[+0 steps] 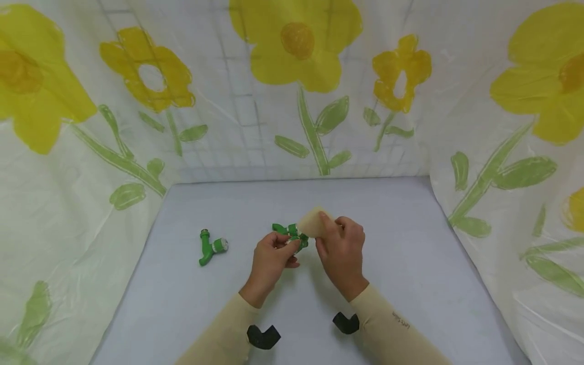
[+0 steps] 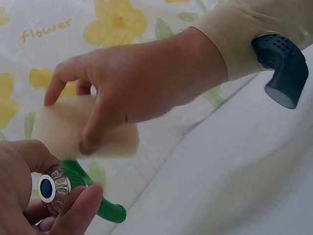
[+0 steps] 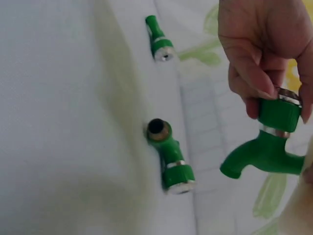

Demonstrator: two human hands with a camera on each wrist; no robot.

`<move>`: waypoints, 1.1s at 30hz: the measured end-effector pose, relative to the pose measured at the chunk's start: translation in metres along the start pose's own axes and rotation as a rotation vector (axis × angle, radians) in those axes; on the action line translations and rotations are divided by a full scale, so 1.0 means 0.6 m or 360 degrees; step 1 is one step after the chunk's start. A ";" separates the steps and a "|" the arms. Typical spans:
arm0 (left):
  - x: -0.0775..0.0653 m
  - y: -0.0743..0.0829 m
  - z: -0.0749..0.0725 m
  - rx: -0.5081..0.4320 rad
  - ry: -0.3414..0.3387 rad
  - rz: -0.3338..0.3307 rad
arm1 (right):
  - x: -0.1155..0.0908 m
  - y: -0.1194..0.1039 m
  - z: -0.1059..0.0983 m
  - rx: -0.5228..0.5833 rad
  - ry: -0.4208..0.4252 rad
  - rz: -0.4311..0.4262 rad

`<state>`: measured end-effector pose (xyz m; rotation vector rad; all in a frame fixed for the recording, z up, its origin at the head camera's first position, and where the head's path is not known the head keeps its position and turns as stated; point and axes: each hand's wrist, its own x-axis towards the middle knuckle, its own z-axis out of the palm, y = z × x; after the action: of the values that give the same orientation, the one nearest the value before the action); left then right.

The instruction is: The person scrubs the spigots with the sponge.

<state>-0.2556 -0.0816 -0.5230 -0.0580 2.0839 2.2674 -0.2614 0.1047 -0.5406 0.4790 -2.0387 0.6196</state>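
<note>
By its knob, my left hand (image 1: 274,256) grips a green tap (image 3: 264,154) with thumb and fingers. The knob has a clear ridged rim and a dark blue centre in the left wrist view. My right hand (image 1: 343,248) pinches a soft cream sponge (image 2: 63,129), thumb on one face and fingers on the other. In the head view the sponge is just above and right of the held tap, overlapping it in the left wrist view. Behind the left hand lies a second green tap (image 3: 171,156), partly hidden in the head view.
A third green tap (image 1: 209,248) lies on the white tabletop (image 1: 182,314), left of the hands. White sheeting (image 1: 219,137) painted with yellow flowers borders the table at the back and both sides. Black wrist cameras (image 1: 263,337) sit at both sleeves.
</note>
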 end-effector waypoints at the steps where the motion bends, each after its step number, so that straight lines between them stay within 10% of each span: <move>1: 0.001 0.000 0.000 0.0026 -0.0002 0.0006 | -0.001 0.000 0.000 -0.0005 -0.0017 0.0000; 12: -0.004 0.009 -0.004 0.0217 -0.0007 0.0047 | 0.001 0.011 -0.005 -0.0002 -0.0050 0.0069; 18: -0.004 0.012 -0.004 0.0207 -0.0018 0.0052 | -0.008 0.006 -0.001 -0.0006 -0.0153 -0.0139; 33: -0.001 0.004 -0.013 0.0257 -0.0018 0.0066 | 0.000 0.019 -0.005 0.0022 -0.0137 0.0058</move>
<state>-0.2555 -0.0894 -0.5214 0.0064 2.2740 2.1071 -0.2659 0.1157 -0.5422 0.4854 -2.1298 0.6451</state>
